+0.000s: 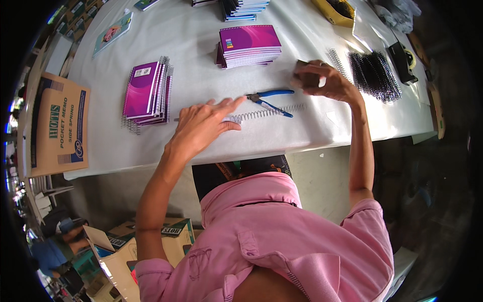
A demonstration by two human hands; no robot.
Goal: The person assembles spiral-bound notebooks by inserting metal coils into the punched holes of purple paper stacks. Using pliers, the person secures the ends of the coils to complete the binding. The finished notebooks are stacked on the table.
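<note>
The left hand (204, 123) lies flat near the front edge of the bench (201, 146), fingers spread open, fingertips touching one end of a silver wire spiral (266, 111). Blue-handled pliers (269, 98) rest just beyond the spiral. The right hand (322, 80) hovers farther toward the right edge, its grip closed on a small dark object (303, 64). A stack of purple notebooks (250, 45) sits behind, another (147, 90) toward the left edge.

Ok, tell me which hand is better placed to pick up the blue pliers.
Probably the left hand: it lies flat on the wire coil, fingertips close to the blue pliers. The right hand already grips a small dark object.
</note>
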